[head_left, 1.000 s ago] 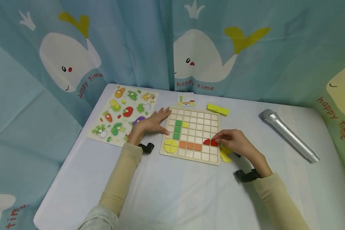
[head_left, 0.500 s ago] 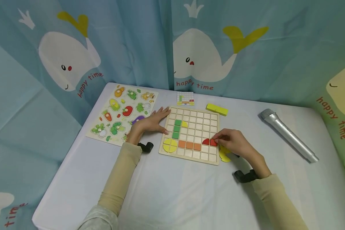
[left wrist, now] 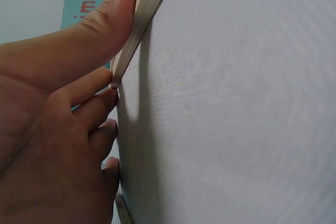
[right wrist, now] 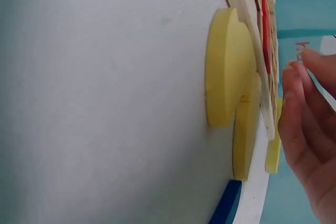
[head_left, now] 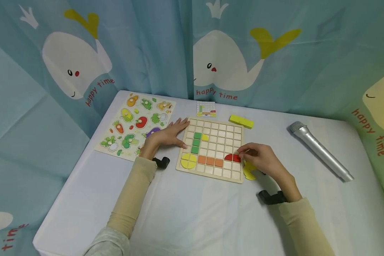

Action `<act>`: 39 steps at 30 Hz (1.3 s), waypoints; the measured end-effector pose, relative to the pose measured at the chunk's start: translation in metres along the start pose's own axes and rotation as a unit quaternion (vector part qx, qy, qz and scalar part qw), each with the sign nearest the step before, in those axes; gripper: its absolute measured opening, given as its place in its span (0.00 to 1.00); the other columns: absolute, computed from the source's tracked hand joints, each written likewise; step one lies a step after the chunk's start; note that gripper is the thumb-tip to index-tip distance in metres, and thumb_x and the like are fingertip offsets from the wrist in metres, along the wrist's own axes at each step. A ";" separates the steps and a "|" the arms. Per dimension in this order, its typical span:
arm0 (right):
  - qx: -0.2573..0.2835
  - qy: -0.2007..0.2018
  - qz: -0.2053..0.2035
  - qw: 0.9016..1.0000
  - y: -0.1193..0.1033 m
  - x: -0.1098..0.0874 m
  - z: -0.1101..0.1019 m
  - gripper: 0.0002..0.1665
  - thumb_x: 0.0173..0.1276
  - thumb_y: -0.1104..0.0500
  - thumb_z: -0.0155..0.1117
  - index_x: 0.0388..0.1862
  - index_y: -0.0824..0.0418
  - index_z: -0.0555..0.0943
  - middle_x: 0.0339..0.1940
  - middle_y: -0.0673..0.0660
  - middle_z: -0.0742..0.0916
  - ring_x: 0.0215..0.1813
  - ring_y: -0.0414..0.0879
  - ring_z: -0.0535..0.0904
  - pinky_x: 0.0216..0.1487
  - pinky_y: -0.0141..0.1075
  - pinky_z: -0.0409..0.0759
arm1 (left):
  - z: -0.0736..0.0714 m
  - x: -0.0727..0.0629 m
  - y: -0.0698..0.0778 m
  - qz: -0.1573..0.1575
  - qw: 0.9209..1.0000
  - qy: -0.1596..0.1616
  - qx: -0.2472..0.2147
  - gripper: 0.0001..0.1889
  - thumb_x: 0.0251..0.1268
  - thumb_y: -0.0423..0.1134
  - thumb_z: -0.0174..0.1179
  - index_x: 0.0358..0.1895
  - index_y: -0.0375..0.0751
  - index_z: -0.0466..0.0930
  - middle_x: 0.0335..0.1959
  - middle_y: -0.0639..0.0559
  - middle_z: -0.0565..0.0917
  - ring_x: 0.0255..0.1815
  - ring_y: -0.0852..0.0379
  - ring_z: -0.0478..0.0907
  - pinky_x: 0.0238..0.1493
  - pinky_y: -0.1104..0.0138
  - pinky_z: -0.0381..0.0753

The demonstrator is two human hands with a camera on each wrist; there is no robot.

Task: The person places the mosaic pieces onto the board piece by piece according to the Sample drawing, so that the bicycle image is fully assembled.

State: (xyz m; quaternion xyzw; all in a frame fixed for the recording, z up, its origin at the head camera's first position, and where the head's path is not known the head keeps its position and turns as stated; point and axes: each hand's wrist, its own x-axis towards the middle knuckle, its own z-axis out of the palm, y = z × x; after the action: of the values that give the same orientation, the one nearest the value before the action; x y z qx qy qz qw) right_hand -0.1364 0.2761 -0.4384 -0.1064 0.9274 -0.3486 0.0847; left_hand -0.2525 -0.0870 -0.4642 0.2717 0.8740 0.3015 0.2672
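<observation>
A wooden grid board (head_left: pixel 216 179) lies mid-table. Green squares (head_left: pixel 196 142), orange squares (head_left: pixel 210 161), a yellow circle of quarter pieces (head_left: pixel 188 161), a single yellow quarter (head_left: pixel 204 137) and red quarter pieces (head_left: pixel 232 157) sit in its cells. My left hand (head_left: pixel 170 136) rests on the board's left edge, fingers spread and thumb on the frame. At the right edge, my right hand (head_left: pixel 258 155) hovers by the red pieces. Its thumb and bent fingers (right wrist: pixel 296 124) stand slightly apart in the right wrist view, with no piece visible between them.
Yellow curved pieces (right wrist: pixel 228 72) and a blue piece (right wrist: pixel 227 203) lie right of the board. Behind it are a pattern card (head_left: pixel 206 109) and a yellow block (head_left: pixel 241 121). A vegetable puzzle (head_left: pixel 128 124) lies left, a silver microphone (head_left: pixel 321 151) right.
My right hand's fingertips have come off the right-hand red piece and shifted slightly up, leaving it in its cell. The left hand stays on the board's edge.
</observation>
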 end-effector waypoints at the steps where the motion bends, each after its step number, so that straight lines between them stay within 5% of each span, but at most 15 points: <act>1: -0.003 0.004 0.000 1.000 0.000 -0.001 -0.001 0.08 0.71 0.63 0.69 0.48 0.62 0.88 0.47 0.59 0.91 0.44 0.51 0.88 0.41 0.28 0.83 | 0.000 0.000 0.000 0.000 1.000 0.001 -0.001 0.57 0.62 0.47 0.73 0.85 0.46 0.41 0.87 0.52 0.37 0.87 0.50 0.27 0.85 0.54 0.26; 8: -0.013 -0.004 0.017 1.000 0.005 -0.012 -0.008 0.08 0.71 0.62 0.68 0.47 0.62 0.88 0.46 0.60 0.90 0.39 0.49 0.83 0.36 0.32 0.82 | 0.000 0.000 0.001 0.001 1.000 0.000 -0.007 0.57 0.61 0.46 0.74 0.85 0.45 0.42 0.87 0.51 0.37 0.87 0.50 0.27 0.85 0.53 0.26; 21: 0.008 -0.063 0.076 0.995 0.019 -0.020 -0.012 0.17 0.67 0.63 0.69 0.54 0.65 0.85 0.52 0.63 0.87 0.50 0.53 0.80 0.42 0.34 0.81 | 0.000 0.000 0.002 -0.005 1.000 0.000 -0.003 0.57 0.62 0.46 0.73 0.85 0.46 0.41 0.87 0.52 0.37 0.87 0.51 0.27 0.85 0.54 0.26; 29: 0.014 -0.075 0.068 0.995 0.023 -0.023 -0.012 0.20 0.65 0.62 0.72 0.56 0.63 0.85 0.54 0.61 0.86 0.52 0.52 0.78 0.48 0.33 0.80 | 0.000 0.001 0.002 -0.003 1.000 -0.003 -0.001 0.57 0.62 0.47 0.73 0.85 0.46 0.41 0.87 0.52 0.37 0.87 0.50 0.27 0.85 0.53 0.26; 39: -0.003 -0.071 0.042 0.997 0.023 -0.025 -0.009 0.18 0.64 0.64 0.72 0.53 0.63 0.85 0.44 0.57 0.83 0.47 0.51 0.75 0.44 0.32 0.77 | 0.000 0.000 0.001 0.002 1.000 -0.002 -0.007 0.57 0.62 0.46 0.74 0.85 0.45 0.42 0.87 0.51 0.37 0.87 0.50 0.27 0.85 0.53 0.26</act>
State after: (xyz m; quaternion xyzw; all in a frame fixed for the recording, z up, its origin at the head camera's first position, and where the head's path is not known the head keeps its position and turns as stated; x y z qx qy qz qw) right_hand -0.1176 0.3049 -0.4445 -0.0919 0.9237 -0.3337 0.1642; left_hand -0.2521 -0.0862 -0.4631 0.2724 0.8705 0.3081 0.2704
